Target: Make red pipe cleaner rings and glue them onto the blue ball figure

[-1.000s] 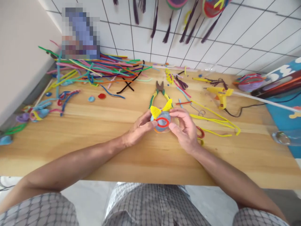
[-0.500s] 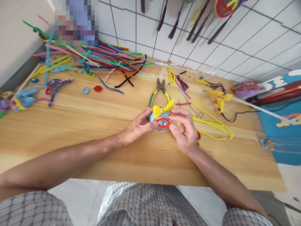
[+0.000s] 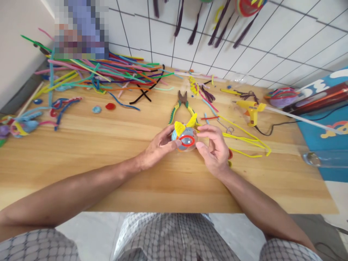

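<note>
Holding the little blue ball figure (image 3: 186, 139) between both hands just above the wooden table (image 3: 108, 145), we have our left hand (image 3: 157, 149) pinching its left side with thumb and fingertips, and our right hand (image 3: 214, 146) gripping the right side, thumb low and forefinger on top. As far as we can judge, the piece is well along: two yellow ears (image 3: 185, 124) of folded pipe cleaner stand on its top, and a red ring (image 3: 187, 141) sits on its front face, touching our fingers as if it is being pressed into place. Whether the ring is already stuck we cannot tell. Plenty seems left to add, since the pile of pipe cleaners (image 3: 108, 74) lies at the far left, the pliers (image 3: 181, 103) rest just behind the figure, and the yellow glue gun (image 3: 251, 108) waits to the right, near loose yellow pipe cleaners (image 3: 244, 139).
</note>
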A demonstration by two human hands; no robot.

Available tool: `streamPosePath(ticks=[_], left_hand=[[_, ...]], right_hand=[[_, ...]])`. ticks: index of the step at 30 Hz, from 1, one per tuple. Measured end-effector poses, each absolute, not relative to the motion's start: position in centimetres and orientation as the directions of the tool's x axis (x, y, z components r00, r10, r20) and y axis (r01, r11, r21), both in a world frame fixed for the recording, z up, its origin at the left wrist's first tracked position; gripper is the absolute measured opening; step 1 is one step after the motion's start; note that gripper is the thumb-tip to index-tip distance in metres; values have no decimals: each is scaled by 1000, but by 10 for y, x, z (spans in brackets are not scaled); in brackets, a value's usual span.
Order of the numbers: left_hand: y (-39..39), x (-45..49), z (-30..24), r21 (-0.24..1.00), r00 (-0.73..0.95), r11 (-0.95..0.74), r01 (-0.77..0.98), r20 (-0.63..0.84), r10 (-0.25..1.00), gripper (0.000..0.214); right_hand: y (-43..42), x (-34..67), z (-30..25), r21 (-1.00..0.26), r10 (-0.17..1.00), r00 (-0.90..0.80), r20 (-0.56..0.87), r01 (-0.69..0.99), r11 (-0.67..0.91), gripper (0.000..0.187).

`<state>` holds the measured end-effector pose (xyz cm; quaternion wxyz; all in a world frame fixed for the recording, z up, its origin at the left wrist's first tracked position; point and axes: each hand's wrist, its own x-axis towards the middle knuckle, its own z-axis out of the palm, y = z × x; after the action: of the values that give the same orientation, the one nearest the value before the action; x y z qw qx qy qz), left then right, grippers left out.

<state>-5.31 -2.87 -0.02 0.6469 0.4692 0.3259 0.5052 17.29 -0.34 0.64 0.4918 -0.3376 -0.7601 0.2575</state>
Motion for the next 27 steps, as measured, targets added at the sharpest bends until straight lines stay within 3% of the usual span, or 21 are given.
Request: streamPosePath(ticks=[13,21,27], left_hand=[[-29,-54,-1,948,287,60,-313,35,957,63],[-28,-54,-3,951,276,59,-302,28,961,64],[-29,-55,-3,954,287,60,-293,28,958,62]], right_hand=[[-3,171,2,-783,789,-286,544,163,600,20],[-5,171,10,-670,708,-313,633,236,704,23],[-6,170,12,-685,723,-336,603,246,686,20]])
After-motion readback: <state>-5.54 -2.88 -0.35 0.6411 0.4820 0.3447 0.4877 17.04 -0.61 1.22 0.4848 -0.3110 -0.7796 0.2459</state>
